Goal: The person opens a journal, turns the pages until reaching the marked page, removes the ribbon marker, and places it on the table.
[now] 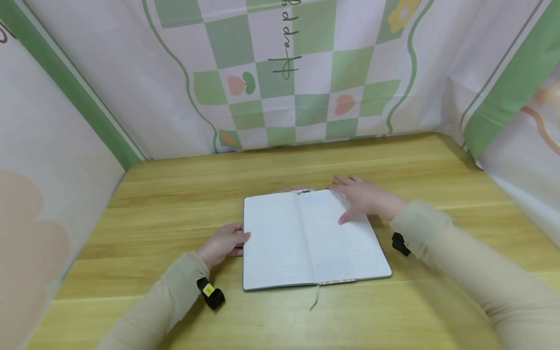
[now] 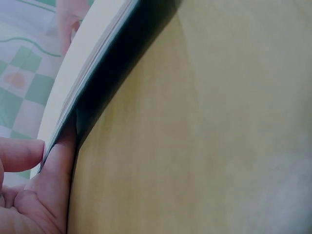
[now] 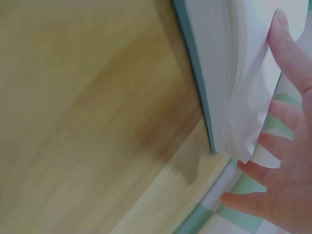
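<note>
An open notebook (image 1: 275, 243) with pale lined pages and a dark cover lies on the wooden table, a thin ribbon (image 1: 316, 297) trailing from its near edge. At its left edge my left hand (image 1: 224, 243) holds it, thumb on the page and fingers under the cover. The left wrist view shows a finger (image 2: 61, 156) tucked beneath the dark cover. My right hand (image 1: 360, 197) is over the far right corner of the right page, fingers spread and fairly straight. In the right wrist view, its thumb (image 3: 287, 48) lies along the page and the other fingers reach past the edge.
The wooden table (image 1: 175, 194) extends around the notebook. Printed cloth (image 1: 280, 97) with green and white checks hangs behind the table's far edge, and more cloth hangs at both sides. A black strap with a yellow patch (image 1: 209, 290) is on the left wrist.
</note>
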Available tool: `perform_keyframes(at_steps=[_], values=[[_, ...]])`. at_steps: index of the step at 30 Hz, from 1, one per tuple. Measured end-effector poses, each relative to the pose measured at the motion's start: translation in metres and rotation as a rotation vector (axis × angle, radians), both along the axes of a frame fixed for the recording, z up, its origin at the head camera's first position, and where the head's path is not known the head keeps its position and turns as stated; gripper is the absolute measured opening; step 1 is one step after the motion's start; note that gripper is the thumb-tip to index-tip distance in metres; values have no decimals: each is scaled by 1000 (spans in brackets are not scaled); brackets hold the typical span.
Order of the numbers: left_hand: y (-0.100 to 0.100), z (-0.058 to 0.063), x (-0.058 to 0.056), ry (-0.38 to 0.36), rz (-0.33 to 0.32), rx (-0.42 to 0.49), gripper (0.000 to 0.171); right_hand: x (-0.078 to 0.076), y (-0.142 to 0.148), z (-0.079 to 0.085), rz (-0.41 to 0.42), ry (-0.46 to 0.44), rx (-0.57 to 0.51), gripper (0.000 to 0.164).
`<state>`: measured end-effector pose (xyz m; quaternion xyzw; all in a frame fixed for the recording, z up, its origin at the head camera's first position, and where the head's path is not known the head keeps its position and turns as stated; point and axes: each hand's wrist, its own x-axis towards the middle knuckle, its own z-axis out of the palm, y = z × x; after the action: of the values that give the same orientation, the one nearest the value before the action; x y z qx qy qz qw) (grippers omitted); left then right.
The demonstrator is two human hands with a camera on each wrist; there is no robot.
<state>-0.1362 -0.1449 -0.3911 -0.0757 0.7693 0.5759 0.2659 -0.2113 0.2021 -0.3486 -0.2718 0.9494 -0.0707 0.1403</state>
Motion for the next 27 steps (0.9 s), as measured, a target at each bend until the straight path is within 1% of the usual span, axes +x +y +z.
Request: perform_keyframes(at_steps=[5,8,14,18,24,27], values=[[0,1,1,5,-15,-1,20,-3,0,1,2,-11,14,96],[0,2,2,9,-20,-3,23,-4,-1,1,-2,-10,20,94],[0,5,3,11,-16,-3,25,-1,-3,1,-26,5,12,93],[0,5,2,12,-10,-6,26,1,-5,0,-15,43,25,92],[1,6,3,10,-13,-18,27,6,-5,-2,25,127,67,90],[1,5,3,9,-10,-25,29,9,-4,-3,34,162,68,89]])
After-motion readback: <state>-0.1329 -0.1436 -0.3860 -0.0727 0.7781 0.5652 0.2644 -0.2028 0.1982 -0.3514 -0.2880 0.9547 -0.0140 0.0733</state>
